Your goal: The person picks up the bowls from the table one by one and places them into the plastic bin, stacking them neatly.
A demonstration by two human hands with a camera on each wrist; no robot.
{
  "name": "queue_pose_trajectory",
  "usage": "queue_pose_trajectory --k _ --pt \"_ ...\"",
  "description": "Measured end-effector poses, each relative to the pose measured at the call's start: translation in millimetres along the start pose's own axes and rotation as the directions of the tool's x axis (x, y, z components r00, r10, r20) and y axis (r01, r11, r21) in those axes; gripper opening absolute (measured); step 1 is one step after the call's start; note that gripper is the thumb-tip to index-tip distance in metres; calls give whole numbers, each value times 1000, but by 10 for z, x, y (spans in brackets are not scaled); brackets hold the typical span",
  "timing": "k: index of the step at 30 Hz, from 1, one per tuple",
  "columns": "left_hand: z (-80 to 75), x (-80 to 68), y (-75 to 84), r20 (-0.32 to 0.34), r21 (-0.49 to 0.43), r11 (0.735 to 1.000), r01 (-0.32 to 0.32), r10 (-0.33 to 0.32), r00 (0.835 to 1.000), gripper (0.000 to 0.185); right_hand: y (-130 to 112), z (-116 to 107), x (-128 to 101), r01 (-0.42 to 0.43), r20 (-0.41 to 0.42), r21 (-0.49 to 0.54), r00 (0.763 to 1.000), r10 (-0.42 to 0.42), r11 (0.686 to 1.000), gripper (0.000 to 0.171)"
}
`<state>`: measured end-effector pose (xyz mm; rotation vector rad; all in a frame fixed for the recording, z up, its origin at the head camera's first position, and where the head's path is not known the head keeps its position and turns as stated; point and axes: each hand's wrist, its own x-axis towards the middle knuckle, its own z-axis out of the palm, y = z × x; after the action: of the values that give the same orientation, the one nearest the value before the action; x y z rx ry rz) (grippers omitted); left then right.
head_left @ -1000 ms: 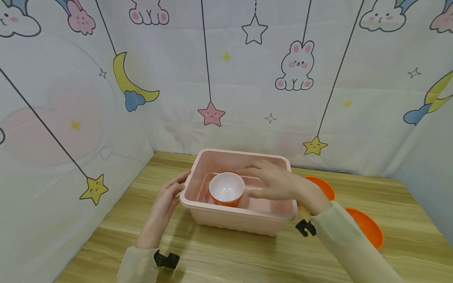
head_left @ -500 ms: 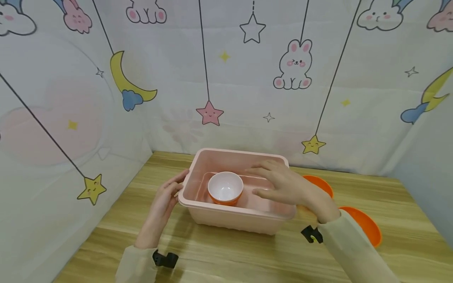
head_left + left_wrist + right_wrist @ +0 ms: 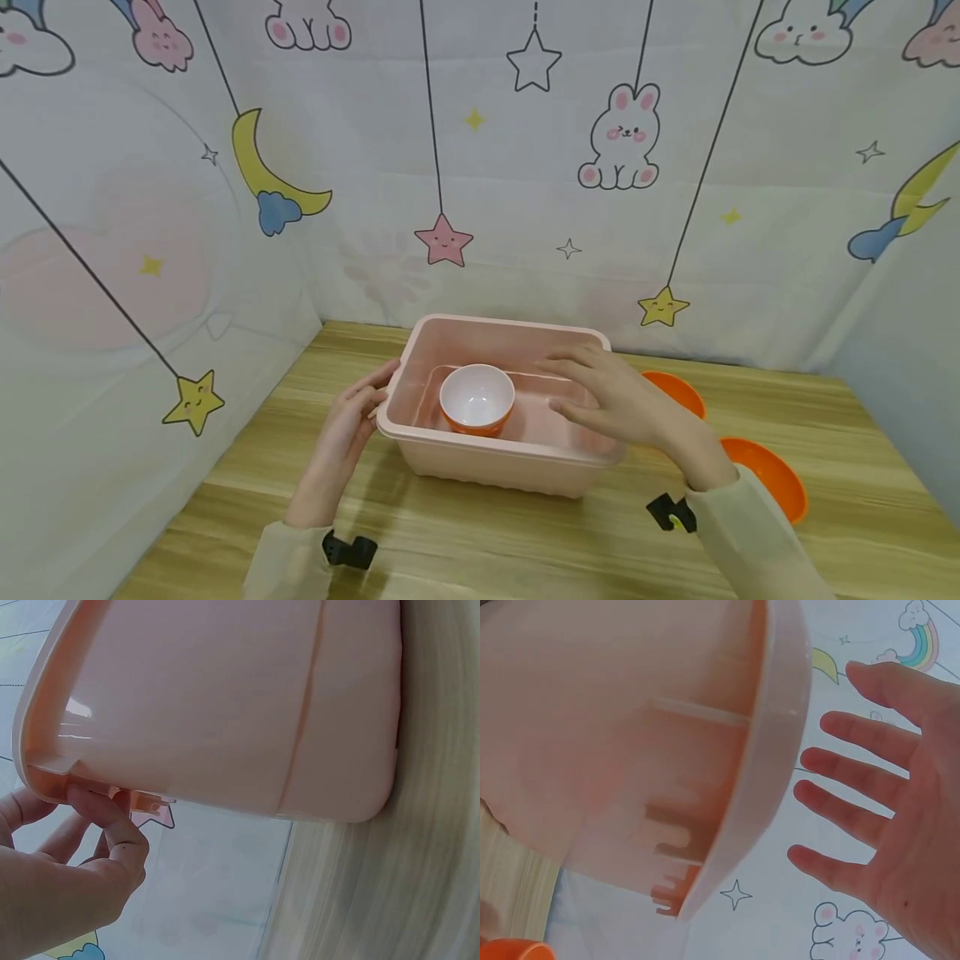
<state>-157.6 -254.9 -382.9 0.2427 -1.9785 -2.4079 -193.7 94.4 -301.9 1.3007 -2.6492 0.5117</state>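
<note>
I see a wooden table (image 3: 525, 542) walled in by a cartoon backdrop (image 3: 480, 167). Near the middle of the table sits a pink tub (image 3: 510, 462), and inside it, toward its left half, stands a small bowl (image 3: 477, 400), white inside and orange outside. My left hand (image 3: 347, 429) holds the tub's left rim, its fingers (image 3: 112, 825) curled up under the lip. My right hand (image 3: 615, 400) hovers over the tub's right half, fingers (image 3: 855, 784) spread wide and holding nothing. Two orange bowls (image 3: 768, 475) lie on the table just right of the tub.
</note>
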Motion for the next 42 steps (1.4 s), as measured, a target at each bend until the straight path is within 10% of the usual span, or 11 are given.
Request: queue_pose_trajectory --k 23,42 --pt "7 -13 3 13 -8 1000 -4 4 1000 49 177 175 -267 -31 -154 -20 988 28 999 40" --pt "3 -15 0 15 -20 1000 -8 8 1000 49 355 271 -498 13 -369 -61 929 -35 998 52"
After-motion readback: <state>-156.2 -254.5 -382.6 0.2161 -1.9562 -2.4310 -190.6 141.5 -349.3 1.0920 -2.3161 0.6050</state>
